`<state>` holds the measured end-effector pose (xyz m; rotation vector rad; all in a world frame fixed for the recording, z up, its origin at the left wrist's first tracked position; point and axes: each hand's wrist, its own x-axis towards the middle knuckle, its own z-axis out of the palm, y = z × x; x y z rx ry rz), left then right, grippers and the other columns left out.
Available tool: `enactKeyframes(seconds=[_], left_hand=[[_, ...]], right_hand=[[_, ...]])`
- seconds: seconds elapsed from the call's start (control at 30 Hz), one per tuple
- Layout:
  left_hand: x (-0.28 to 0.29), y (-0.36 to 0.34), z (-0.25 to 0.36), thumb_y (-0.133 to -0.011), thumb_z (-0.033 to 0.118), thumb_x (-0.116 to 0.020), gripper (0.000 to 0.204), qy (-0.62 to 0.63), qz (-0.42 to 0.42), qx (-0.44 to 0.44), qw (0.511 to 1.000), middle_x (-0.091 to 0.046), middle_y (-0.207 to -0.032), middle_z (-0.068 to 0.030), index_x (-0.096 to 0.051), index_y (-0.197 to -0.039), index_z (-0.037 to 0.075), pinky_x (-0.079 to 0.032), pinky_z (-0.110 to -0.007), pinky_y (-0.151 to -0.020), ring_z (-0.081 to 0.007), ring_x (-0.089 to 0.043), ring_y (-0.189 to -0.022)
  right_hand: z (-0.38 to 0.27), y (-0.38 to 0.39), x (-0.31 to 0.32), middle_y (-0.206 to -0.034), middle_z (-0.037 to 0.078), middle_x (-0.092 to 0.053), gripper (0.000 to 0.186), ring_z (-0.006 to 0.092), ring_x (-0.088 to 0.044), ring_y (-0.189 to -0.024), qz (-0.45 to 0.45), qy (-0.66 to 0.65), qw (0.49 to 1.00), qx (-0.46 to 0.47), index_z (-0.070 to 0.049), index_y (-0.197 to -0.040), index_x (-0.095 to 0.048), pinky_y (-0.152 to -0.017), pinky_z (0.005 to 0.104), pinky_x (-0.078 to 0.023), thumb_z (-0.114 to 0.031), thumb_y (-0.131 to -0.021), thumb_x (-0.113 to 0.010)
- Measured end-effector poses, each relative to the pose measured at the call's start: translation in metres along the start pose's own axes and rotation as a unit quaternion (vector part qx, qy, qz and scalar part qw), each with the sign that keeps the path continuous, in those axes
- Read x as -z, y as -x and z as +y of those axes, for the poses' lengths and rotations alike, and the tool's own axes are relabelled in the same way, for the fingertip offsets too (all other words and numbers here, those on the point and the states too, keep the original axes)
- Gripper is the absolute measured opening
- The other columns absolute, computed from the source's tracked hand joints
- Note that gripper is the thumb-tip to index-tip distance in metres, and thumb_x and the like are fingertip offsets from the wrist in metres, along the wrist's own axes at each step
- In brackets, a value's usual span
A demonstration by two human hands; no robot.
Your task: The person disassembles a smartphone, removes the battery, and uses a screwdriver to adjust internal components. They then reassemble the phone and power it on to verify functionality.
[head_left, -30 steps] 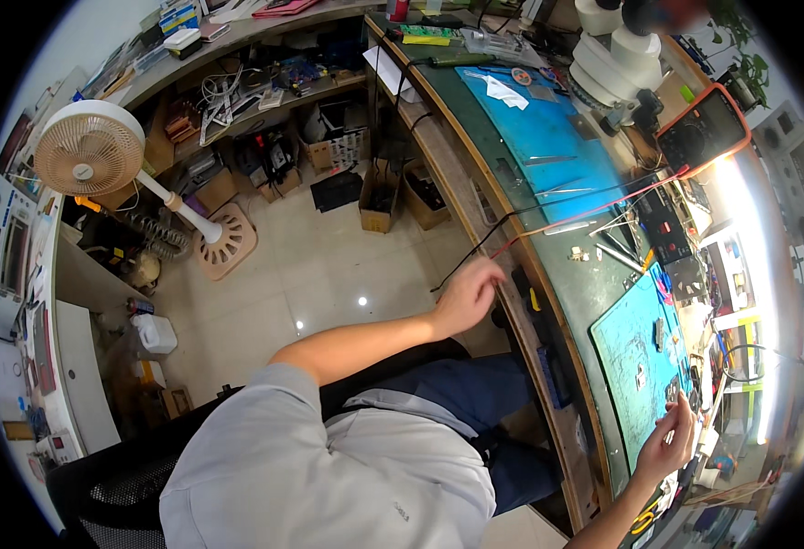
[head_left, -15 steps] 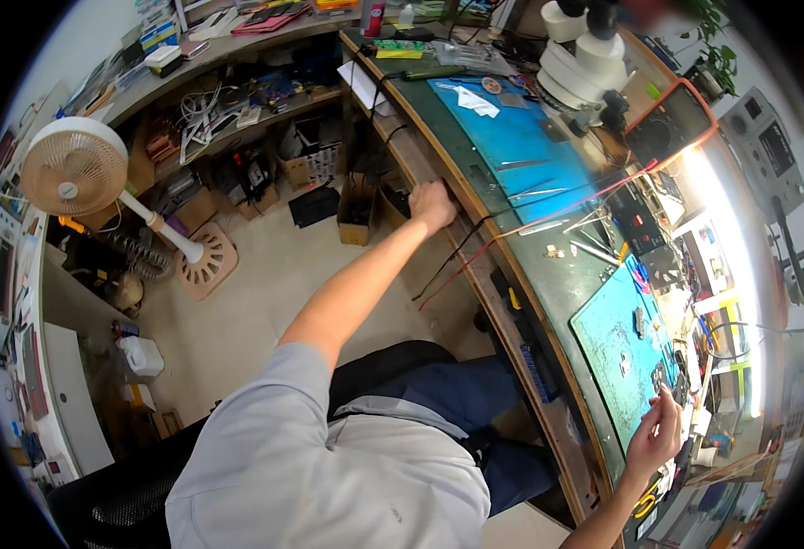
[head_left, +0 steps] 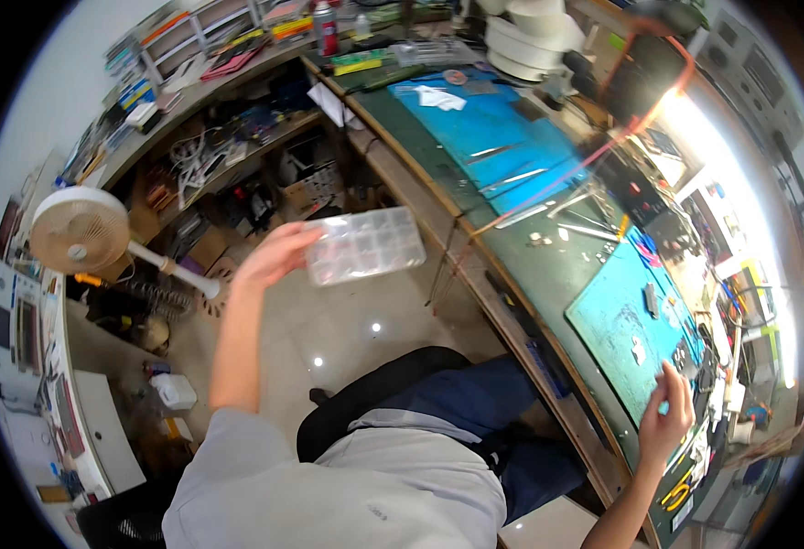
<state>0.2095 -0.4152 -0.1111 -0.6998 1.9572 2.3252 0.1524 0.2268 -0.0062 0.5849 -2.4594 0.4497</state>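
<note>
My left hand (head_left: 278,256) grips one end of a clear plastic compartment box (head_left: 367,245), holding it above the floor to the left of the workbench. The small divided cells show through its lid, but their contents are too blurred to name. Over the near edge of the right-hand blue work mat (head_left: 603,320), my right hand (head_left: 669,416) hovers with its fingers loosely curled and a gap beside the thumb. Nothing shows in it. Close to its fingertips lie small dark parts (head_left: 682,355) and a small silvery piece (head_left: 638,349); a dark block (head_left: 651,300) lies farther off.
A second blue mat (head_left: 484,128) bears tweezers and a white tissue (head_left: 440,98). A white microscope (head_left: 530,41) stands at the bench's far end. Cables (head_left: 452,247) hang over the bench edge. A standing fan (head_left: 81,229) is at left; yellow-handled pliers (head_left: 676,494) lie near my right forearm.
My left hand has come away from the shelf under the bench edge, back and left, with the clear box now in it. The right hand stays over the mat, and the view has shifted.
</note>
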Motion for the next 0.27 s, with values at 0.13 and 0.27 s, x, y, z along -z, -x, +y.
enactKeyframes(seconds=[0.13, 0.27], left_hand=[[-0.034, 0.043, 0.027, -0.103, 0.026, -0.074, 0.043, 0.021, -0.138, -0.048, 0.989, -0.074, -0.124, -0.0079, -0.065, -0.135, 0.0, -0.057, -0.036, -0.1, -0.0184, -0.071, -0.115], [-0.139, 0.036, 0.072, -0.098, 0.035, -0.08, 0.058, -0.016, -0.267, -0.052, 0.962, -0.072, -0.133, -0.0132, -0.063, -0.14, -0.002, -0.054, -0.035, -0.107, -0.0191, -0.069, -0.122]], right_hand=[[-0.005, -0.024, -0.017, -0.126, 0.015, -0.071, 0.029, 0.0321, -0.069, -0.112, -0.098, 0.052, 0.993, -0.038, -0.006, -0.126, -0.074, -0.093, 0.0398, -0.057, -0.014, -0.098, -0.075], [0.0, -0.026, -0.024, -0.123, 0.014, -0.071, 0.034, 0.0324, -0.067, -0.115, -0.174, 0.014, 0.984, -0.035, -0.005, -0.124, -0.073, -0.1, 0.0433, -0.053, -0.012, -0.091, -0.078]])
